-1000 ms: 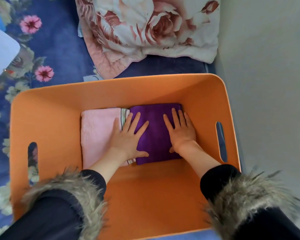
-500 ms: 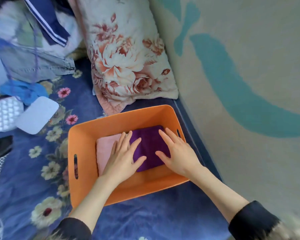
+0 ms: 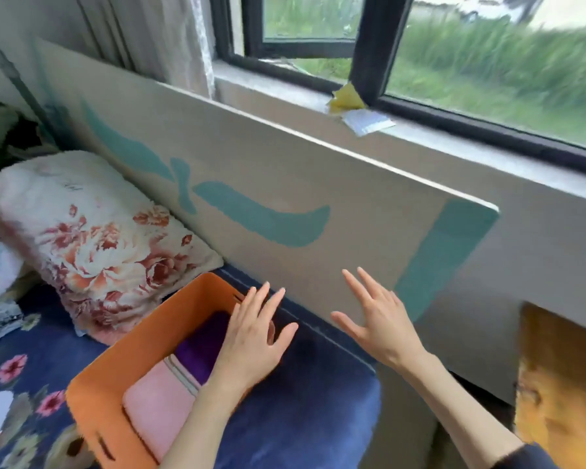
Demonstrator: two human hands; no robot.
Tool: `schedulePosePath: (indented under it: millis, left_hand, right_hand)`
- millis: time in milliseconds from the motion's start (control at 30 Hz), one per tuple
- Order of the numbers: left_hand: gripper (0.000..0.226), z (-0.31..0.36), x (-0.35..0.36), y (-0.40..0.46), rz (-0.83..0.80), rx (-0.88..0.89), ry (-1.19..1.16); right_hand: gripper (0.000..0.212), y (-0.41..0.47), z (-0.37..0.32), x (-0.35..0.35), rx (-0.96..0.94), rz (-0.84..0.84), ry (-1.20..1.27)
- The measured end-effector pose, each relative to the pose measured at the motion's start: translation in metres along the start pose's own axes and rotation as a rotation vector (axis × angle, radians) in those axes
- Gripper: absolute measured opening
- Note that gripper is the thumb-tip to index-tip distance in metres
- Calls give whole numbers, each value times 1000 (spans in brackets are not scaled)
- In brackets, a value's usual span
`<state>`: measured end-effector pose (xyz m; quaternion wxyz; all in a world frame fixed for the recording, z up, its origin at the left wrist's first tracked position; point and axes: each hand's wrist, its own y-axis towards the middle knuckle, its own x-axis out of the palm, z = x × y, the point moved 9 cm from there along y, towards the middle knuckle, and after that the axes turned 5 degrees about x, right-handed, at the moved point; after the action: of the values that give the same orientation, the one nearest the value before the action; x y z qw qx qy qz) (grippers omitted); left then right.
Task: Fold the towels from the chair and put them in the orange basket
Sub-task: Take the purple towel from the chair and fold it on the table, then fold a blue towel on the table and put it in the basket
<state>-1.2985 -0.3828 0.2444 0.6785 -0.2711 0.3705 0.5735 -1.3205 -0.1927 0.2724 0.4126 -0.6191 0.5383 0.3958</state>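
Note:
The orange basket (image 3: 179, 309) sits on the blue floral bedspread at the lower left. Inside it lie a folded purple towel (image 3: 201, 346) and a folded pink towel (image 3: 156, 414) side by side, with a striped edge between them. My left hand (image 3: 254, 336) hovers open over the basket's right rim, fingers spread, holding nothing. My right hand (image 3: 376, 319) is raised to the right of the basket, in front of the bed board, fingers apart and empty. The chair is not in view.
A floral pillow (image 3: 91, 238) lies behind the basket. A beige board with teal shapes (image 3: 267, 198) runs along the bed's right side under a window sill (image 3: 454, 147). Clothes are piled at the far left. A wooden surface (image 3: 562, 384) shows at lower right.
Both hands have lifted off the purple towel and out of the basket, moving right. My view has swung up and right, bringing the window into view.

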Motion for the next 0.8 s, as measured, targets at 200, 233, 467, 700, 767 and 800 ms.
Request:
schedulePosePath:
  millis: [200, 233, 467, 700, 767, 800]
  left_hand:
    - [81, 108, 29, -3, -154, 323, -27]
    - [81, 129, 33, -6, -174, 374, -25]
    - [82, 269, 77, -64, -315, 733, -28]
    - [78, 402, 130, -195, -499, 1104, -68]
    - [70, 430, 141, -248, -555, 1210, -66]
    - [65, 440, 146, -277, -583, 1260, -65]
  right_hand:
    - [71, -109, 81, -63, 296, 182, 49]
    - [71, -129, 93, -72, 339, 215, 50]
    - [69, -294, 162, -112, 634, 396, 69]
    - [69, -504, 190, -119, 991, 546, 86]
    - [69, -571, 183, -109, 1094, 587, 105]
    - [69, -603, 177, -103, 1143, 606, 114]
